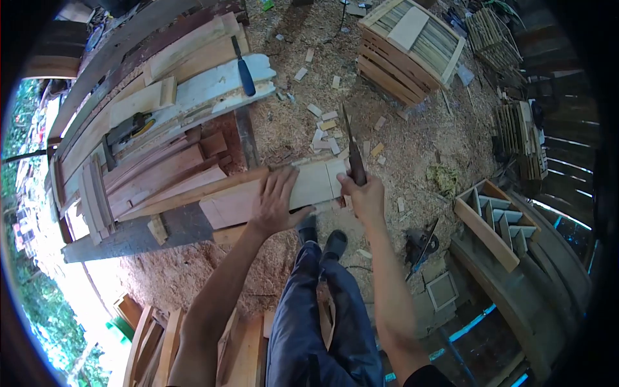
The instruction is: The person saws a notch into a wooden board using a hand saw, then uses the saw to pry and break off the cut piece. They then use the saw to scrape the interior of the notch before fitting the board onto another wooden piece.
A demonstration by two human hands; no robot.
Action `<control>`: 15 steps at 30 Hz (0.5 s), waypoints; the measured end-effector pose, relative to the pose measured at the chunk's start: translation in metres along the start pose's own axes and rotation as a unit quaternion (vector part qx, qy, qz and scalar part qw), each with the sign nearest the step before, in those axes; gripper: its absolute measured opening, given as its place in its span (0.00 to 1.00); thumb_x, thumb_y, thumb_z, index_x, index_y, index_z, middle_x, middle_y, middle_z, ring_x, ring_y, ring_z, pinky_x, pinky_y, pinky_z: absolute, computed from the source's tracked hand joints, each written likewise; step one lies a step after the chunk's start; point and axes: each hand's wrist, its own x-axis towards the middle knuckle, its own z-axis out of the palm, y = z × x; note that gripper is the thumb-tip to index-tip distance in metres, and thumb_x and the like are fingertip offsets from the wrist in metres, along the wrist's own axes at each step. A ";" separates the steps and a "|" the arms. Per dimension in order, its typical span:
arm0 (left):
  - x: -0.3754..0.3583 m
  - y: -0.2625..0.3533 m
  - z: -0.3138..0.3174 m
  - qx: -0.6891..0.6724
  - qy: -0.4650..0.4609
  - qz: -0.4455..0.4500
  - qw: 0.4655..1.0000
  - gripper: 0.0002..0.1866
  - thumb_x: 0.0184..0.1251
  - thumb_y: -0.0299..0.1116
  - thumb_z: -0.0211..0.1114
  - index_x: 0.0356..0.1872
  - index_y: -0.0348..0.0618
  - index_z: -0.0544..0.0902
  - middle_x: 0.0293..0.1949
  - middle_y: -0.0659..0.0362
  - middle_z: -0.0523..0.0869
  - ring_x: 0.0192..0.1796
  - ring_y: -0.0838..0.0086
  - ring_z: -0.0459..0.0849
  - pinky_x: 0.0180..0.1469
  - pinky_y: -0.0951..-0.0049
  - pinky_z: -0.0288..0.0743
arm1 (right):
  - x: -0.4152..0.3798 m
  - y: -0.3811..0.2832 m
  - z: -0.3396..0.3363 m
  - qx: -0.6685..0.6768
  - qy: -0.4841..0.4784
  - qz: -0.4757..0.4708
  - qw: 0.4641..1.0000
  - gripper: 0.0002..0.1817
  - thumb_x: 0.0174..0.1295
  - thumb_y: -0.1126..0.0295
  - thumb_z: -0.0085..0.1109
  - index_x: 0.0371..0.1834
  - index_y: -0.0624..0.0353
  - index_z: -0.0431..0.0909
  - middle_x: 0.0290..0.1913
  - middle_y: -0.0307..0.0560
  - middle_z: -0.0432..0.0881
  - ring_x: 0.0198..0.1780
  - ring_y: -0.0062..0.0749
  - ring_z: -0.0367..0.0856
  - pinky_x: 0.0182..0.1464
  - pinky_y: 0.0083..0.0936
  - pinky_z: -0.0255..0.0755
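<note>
My left hand [274, 205] lies flat across a pale wooden board [311, 186], fingers stretched over its top and thumb out past the near edge. Thin dark lines cross the board close to its right end. In my right hand [367, 197] is a handsaw [353, 143], seen nearly edge-on, its narrow blade pointing away from me. The saw overlaps the board's right end in this view, and my right fingers close round its handle.
A blue-handled chisel [245, 76] rests on a whitish plank at the upper left, among stacked boards. Wood offcuts [318, 137] and shavings cover the ground. A slatted wooden crate [403, 55] stands at the back, a divided wooden box [493, 219] at right. My feet are below the board.
</note>
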 end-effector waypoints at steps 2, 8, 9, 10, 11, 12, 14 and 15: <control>0.014 0.006 -0.019 0.020 -0.053 0.016 0.998 0.45 0.45 0.53 0.76 0.61 0.32 0.72 0.57 0.48 0.75 0.56 0.55 0.77 0.64 0.55 0.64 | -0.001 -0.018 -0.003 -0.060 0.016 0.009 0.998 0.19 0.54 0.61 0.72 0.29 0.71 0.82 0.23 0.51 0.83 0.20 0.31 0.81 0.24 0.28 0.73; 0.048 -0.004 -0.059 -0.052 -0.241 -0.002 0.969 0.44 0.44 0.48 0.76 0.65 0.42 0.73 0.59 0.48 0.75 0.60 0.55 0.76 0.60 0.60 0.72 | 0.004 -0.049 -0.006 -0.028 -0.015 0.067 0.997 0.19 0.51 0.61 0.74 0.24 0.68 0.78 0.19 0.44 0.78 0.16 0.25 0.74 0.18 0.25 0.66; 0.054 -0.007 -0.063 -0.122 -0.262 -0.027 0.957 0.42 0.45 0.47 0.76 0.65 0.45 0.74 0.59 0.48 0.76 0.59 0.54 0.77 0.59 0.61 0.73 | 0.002 -0.053 -0.007 -0.025 -0.022 0.071 0.997 0.20 0.51 0.61 0.74 0.24 0.69 0.79 0.19 0.44 0.78 0.16 0.25 0.74 0.18 0.25 0.66; 0.060 -0.009 -0.065 -0.120 -0.259 -0.025 0.958 0.42 0.45 0.47 0.76 0.65 0.45 0.74 0.59 0.48 0.76 0.59 0.54 0.77 0.59 0.61 0.73 | 0.001 -0.057 -0.008 -0.023 -0.027 0.075 0.997 0.20 0.51 0.60 0.74 0.25 0.69 0.79 0.18 0.44 0.78 0.16 0.25 0.74 0.17 0.25 0.66; 0.066 -0.012 -0.064 -0.126 -0.295 -0.037 0.947 0.41 0.45 0.48 0.76 0.64 0.46 0.76 0.57 0.48 0.79 0.57 0.54 0.79 0.59 0.62 0.74 | 0.001 -0.061 -0.009 -0.023 -0.027 0.071 0.997 0.20 0.51 0.60 0.74 0.25 0.69 0.79 0.18 0.44 0.78 0.16 0.25 0.74 0.17 0.25 0.66; 0.070 -0.014 -0.063 -0.133 -0.332 -0.050 0.933 0.39 0.46 0.50 0.76 0.63 0.46 0.78 0.55 0.48 0.81 0.55 0.55 0.81 0.58 0.62 0.74 | -0.001 -0.062 -0.009 -0.016 -0.020 0.099 0.995 0.20 0.52 0.60 0.73 0.25 0.69 0.79 0.18 0.45 0.77 0.15 0.26 0.74 0.17 0.25 0.65; 0.072 -0.018 -0.059 -0.150 -0.344 -0.060 0.925 0.38 0.46 0.51 0.76 0.62 0.47 0.79 0.53 0.49 0.83 0.53 0.56 0.82 0.57 0.63 0.74 | -0.001 -0.061 -0.010 -0.008 -0.014 0.127 0.992 0.20 0.52 0.60 0.73 0.25 0.69 0.79 0.18 0.45 0.77 0.15 0.26 0.74 0.17 0.25 0.65; 0.073 -0.019 -0.058 -0.168 -0.357 -0.072 0.916 0.38 0.47 0.52 0.76 0.61 0.47 0.80 0.50 0.49 0.85 0.51 0.58 0.83 0.56 0.64 0.74 | -0.001 -0.058 -0.009 -0.007 -0.013 0.131 0.991 0.20 0.53 0.60 0.72 0.25 0.69 0.79 0.18 0.45 0.78 0.15 0.26 0.73 0.17 0.25 0.65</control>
